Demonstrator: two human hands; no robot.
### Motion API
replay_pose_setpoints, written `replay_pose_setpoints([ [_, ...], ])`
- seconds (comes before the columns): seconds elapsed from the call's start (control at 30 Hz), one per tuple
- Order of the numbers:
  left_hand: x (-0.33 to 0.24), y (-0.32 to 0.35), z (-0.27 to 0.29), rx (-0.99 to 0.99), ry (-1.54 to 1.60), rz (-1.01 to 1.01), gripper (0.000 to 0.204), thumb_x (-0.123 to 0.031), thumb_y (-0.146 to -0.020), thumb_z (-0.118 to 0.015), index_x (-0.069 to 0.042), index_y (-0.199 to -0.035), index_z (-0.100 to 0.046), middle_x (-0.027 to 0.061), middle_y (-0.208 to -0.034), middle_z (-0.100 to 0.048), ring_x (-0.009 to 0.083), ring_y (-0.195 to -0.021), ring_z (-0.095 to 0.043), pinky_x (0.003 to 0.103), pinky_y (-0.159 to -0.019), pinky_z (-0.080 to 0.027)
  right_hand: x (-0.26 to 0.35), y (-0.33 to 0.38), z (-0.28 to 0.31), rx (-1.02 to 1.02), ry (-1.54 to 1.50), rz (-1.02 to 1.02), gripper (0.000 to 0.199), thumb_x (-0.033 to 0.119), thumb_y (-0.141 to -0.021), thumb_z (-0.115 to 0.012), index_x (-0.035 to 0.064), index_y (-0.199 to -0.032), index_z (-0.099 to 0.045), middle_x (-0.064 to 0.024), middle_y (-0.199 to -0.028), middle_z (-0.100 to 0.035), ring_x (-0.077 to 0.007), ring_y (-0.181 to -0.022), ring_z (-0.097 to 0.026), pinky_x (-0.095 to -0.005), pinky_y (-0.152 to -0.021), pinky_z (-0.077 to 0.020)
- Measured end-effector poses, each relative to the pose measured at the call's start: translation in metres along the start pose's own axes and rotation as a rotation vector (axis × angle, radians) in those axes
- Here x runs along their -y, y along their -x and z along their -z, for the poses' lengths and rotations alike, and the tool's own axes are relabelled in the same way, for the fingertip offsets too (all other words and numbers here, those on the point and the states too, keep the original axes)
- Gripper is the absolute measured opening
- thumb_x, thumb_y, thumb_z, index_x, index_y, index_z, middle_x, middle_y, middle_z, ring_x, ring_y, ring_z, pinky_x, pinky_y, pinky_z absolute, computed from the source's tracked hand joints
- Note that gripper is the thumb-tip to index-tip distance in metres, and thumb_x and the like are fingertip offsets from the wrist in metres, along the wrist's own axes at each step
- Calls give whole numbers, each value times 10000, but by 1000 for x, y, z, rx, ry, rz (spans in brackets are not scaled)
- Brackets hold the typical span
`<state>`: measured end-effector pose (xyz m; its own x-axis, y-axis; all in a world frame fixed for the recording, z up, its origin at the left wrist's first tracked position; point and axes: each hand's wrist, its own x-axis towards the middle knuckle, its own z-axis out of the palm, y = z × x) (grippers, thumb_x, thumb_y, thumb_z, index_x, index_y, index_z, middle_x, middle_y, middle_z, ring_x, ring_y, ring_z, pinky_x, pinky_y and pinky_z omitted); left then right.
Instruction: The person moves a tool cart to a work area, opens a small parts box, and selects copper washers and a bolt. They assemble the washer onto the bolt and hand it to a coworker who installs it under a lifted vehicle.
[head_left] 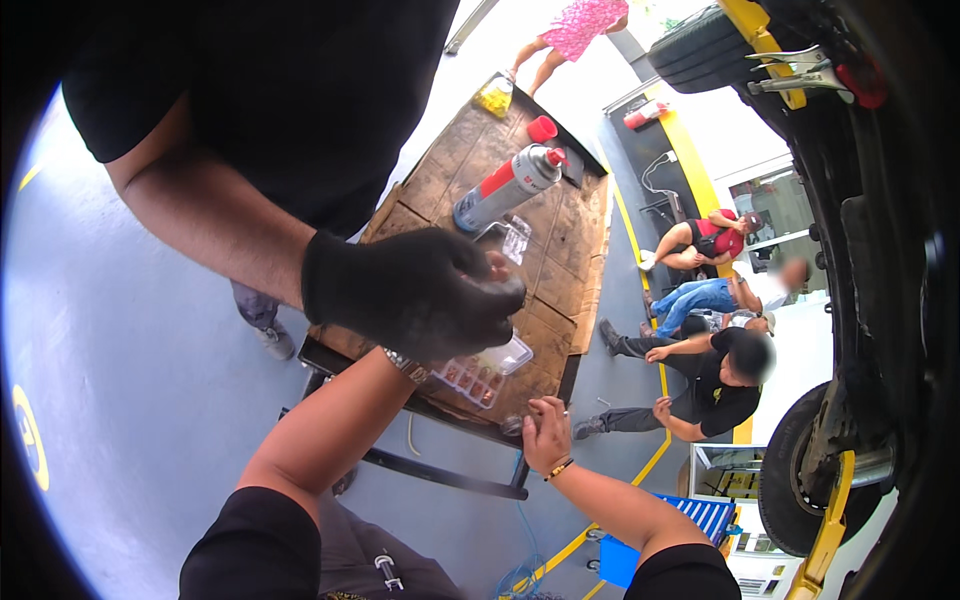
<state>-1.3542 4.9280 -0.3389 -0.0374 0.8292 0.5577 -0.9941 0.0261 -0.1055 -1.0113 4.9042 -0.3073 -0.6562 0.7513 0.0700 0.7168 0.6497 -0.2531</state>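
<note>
My left forearm, with a metal watch (407, 366) at the wrist, reaches up to the table. A co-worker's black-gloved hand (415, 290) covers my left hand, so its fingers are hidden. A bit of skin shows past the glove, but whose it is I cannot tell. My right hand (546, 437), below a beaded bracelet (559, 469), rests at the table's near right corner, fingers stretched out. Close to its fingertips lies a small round dark item (512, 425). Partly under the gloved hand sits a clear compartment box (474, 382) of small copper-coloured pieces, its lid raised.
On the cardboard-covered table (550, 290) stand a spray can (508, 187), a red cap (542, 128) and a yellow packet (494, 97). The co-worker stands at the left. A raised car with a wheel (797, 470) is at right; another person crouches beyond the table.
</note>
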Motion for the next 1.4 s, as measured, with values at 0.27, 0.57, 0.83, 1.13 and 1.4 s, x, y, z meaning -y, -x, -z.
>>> replay_pose_setpoints([
  [0.27, -6, 10, -28, -57, -259, -92, 398, -220, -1062, -560, -98, -1438, -511, 124, -1480, -530, 250, -1370, -531, 464, -1127, -473, 3, 2, -4, 6, 6, -33, 367, 159, -871, -651, 95, -1228, -591, -149, -1256, -561, -369, -1164, -565, -524, -989, -411],
  [0.57, -13, 16, -38, -301, -1764, -50, 296, -176, -1023, -652, -65, -1297, -631, 96, -1242, -682, 196, -1198, -633, 366, -996, -515, 9, -5, 2, -59, 56, 79, 304, 126, -891, -614, 65, -1188, -607, -167, -1218, -569, -372, -1100, -577, -467, -929, -431],
  [0.83, 15, 8, -55, -71, -2397, 268, 371, -359, -982, -683, -82, -1227, -710, 100, -1137, -733, 296, -1079, -668, 416, -997, -453, 4, -1, 1, -28, 31, 6, 309, 137, -861, -652, 80, -1163, -620, -130, -1219, -570, -343, -1160, -558, -470, -964, -421],
  [1.13, 18, 14, -63, 329, -2520, 707, 245, -296, -770, -851, -96, -886, -768, 58, -1095, -701, 265, -1007, -680, 406, -946, -484, 6, -1, 0, -113, 23, 21, 239, 128, -850, -677, 82, -1083, -656, -113, -1159, -590, -329, -1071, -590, -449, -918, -446],
  [1.4, 42, 29, -46, 342, -2582, 752, 184, -123, -724, -764, -79, -893, -706, 87, -1023, -671, 298, -949, -690, 419, -853, -545, 8, -2, 1, -133, 36, 5, 212, 138, -845, -693, 89, -1050, -669, -108, -1156, -595, -320, -1042, -600, -447, -899, -458],
])
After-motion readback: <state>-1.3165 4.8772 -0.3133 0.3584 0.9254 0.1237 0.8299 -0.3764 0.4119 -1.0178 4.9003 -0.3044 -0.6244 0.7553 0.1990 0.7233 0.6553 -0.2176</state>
